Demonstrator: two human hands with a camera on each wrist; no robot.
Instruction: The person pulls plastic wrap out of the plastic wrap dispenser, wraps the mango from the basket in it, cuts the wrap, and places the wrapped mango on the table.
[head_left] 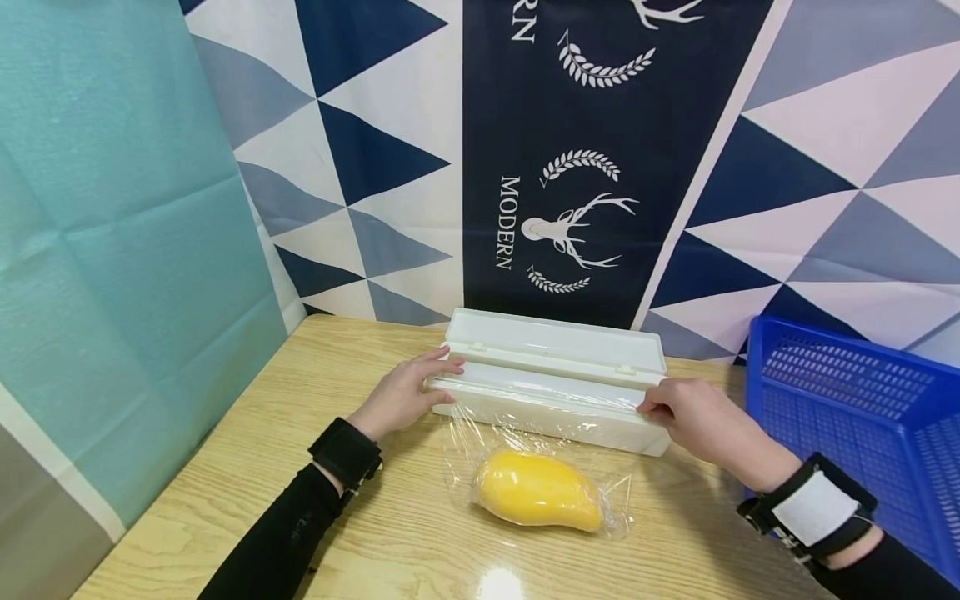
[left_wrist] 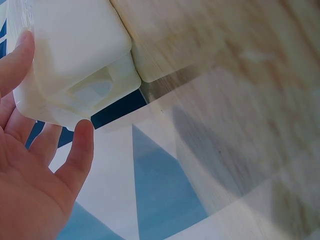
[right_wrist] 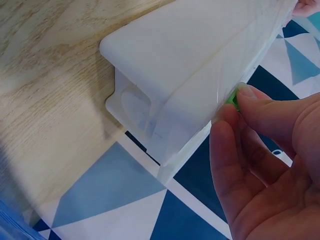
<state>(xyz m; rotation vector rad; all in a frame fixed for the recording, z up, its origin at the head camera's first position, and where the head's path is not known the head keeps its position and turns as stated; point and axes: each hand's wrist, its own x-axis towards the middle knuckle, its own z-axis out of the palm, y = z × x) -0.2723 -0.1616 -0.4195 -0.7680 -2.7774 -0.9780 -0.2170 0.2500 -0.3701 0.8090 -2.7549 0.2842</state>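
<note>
A white cling film dispenser point(head_left: 551, 421) lies across the table, its lid point(head_left: 555, 335) tipped back. My left hand point(head_left: 405, 390) holds the box's left end, thumb at the front and fingers over the top; the left wrist view shows the fingers point(left_wrist: 82, 145) spread around that end. At the right end, my right hand point(head_left: 701, 421) pinches a small green slide cutter point(right_wrist: 232, 98) on the box's edge. Clear film point(head_left: 468, 446) runs from the box toward me, down to a yellow mango point(head_left: 536, 490). Film covers the mango, with crumpled ends around it.
A blue plastic basket point(head_left: 832, 400) stands at the right, close to my right forearm. Behind the wooden table point(head_left: 375, 533) hangs a patterned cloth point(head_left: 405, 167), and a teal cloth point(head_left: 127, 208) hangs at the left.
</note>
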